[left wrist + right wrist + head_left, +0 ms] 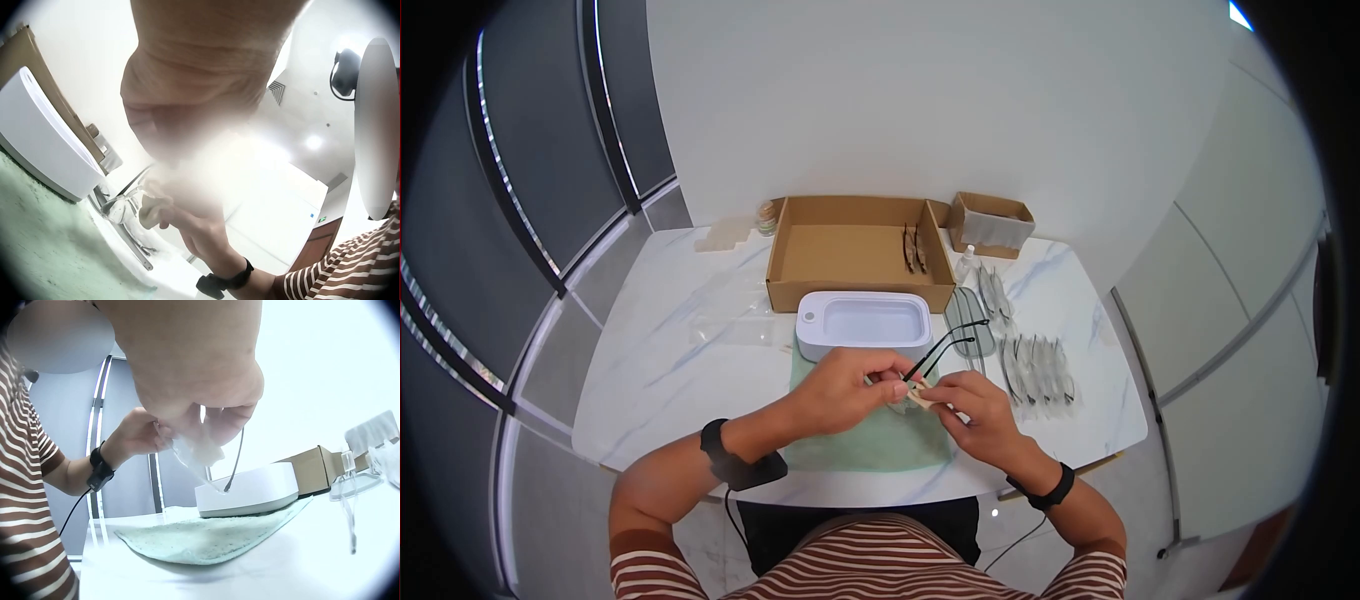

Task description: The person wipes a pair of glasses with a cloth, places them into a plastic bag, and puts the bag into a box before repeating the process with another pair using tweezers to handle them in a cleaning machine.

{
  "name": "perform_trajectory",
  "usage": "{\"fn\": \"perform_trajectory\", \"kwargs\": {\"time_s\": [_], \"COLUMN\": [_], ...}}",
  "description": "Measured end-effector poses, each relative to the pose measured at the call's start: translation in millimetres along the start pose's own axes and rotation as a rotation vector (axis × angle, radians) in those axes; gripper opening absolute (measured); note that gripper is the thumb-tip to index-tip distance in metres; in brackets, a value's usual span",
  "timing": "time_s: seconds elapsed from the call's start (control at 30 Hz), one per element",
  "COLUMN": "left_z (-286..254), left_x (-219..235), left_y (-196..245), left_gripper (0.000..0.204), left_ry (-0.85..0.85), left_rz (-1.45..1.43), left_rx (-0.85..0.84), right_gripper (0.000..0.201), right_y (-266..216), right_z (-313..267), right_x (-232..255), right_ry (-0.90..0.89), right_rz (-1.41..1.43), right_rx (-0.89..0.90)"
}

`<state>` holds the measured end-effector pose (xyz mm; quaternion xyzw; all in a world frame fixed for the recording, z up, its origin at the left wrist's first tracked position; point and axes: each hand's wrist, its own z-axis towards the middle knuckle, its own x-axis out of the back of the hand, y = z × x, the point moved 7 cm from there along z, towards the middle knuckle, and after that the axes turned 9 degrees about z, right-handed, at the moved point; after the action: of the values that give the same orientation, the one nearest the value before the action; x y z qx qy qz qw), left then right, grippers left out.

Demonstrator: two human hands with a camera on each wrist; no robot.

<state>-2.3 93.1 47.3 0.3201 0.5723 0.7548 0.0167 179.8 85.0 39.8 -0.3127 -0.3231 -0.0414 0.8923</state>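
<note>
A pair of eyeglasses (945,350) with thin dark temples is held up over the green towel (870,455), its temples pointing away to the right. My left hand (850,388) pinches the glasses at the front, near one lens. In my right hand (975,410) a cream cloth (918,396) is bunched between thumb and fingers, against the lens area. The right wrist view shows the cloth (209,453) hanging below the fingers beside a clear lens. Fingers and cloth hide most of the frame front.
A white ultrasonic cleaner (808,342) stands just beyond my hands. Behind it is a cardboard box (825,288) with two dark-framed glasses inside. Right of it lie a wire rack (968,345), a spray bottle (966,262) and several bagged glasses (1040,370). Clear plastic bags (735,330) lie left.
</note>
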Motion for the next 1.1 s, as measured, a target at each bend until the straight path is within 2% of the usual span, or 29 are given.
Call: {"fn": "perform_trajectory", "kwargs": {"time_s": [0.03,0.1,0.17,0.23,0.3,0.33,0.43,0.5,0.63,0.8,0.87,1.1], "left_z": [0.1,-2.0,-6.3,-10.8,-13.4,-14.1,-12.6,-10.8,-8.4,-10.3,-12.9,-16.7], "left_x": [-2.6,-6.5,-5.0,-2.4,-0.8,-0.4,-0.8,-1.6,-4.9,-5.5,-6.9,-7.0], "left_y": [-0.2,2.0,5.8,6.3,7.1,6.8,2.7,1.2,0.4,-0.9,0.7,-2.5], "left_gripper": [0.026,0.026,0.023,0.023,0.023,0.023,0.023,0.022,0.022,0.022,0.025,0.025], "left_ry": [-0.013,-0.022,0.036,0.043,0.045,0.045,0.041,0.036,0.036,0.053,-0.021,-0.034], "left_rz": [-0.007,-0.012,-0.097,-0.093,-0.090,-0.104,-0.117,-0.117,-0.118,-0.072,-0.049,0.041], "left_rx": [-0.018,-0.034,-0.027,-0.020,-0.016,-0.007,0.006,0.009,0.008,0.006,0.095,0.127], "right_gripper": [0.031,0.032,0.037,0.034,0.030,0.030,0.023,0.027,0.028,0.028,0.029,0.028], "right_y": [-7.2,-3.0,20.0,27.4,40.6,40.0,29.4,2.7,10.0,18.6,21.6,33.3], "right_z": [3.7,6.0,5.1,5.9,2.3,1.8,4.3,9.0,1.1,-2.8,-2.7,4.3], "right_x": [-4.1,-6.8,-3.1,-1.8,-1.7,-3.2,-11.7,-20.7,-39.4,-41.7,-38.2,-2.3], "right_ry": [-0.017,0.002,0.110,0.119,0.139,0.138,0.120,0.067,-0.032,-0.049,-0.050,0.097], "right_rz": [-0.059,-0.060,0.022,0.048,0.066,0.066,0.048,-0.142,-0.215,-0.221,-0.234,-0.372], "right_rx": [0.106,0.110,-0.122,-0.161,-0.311,-0.312,-0.232,0.082,0.056,0.063,0.066,0.043]}}
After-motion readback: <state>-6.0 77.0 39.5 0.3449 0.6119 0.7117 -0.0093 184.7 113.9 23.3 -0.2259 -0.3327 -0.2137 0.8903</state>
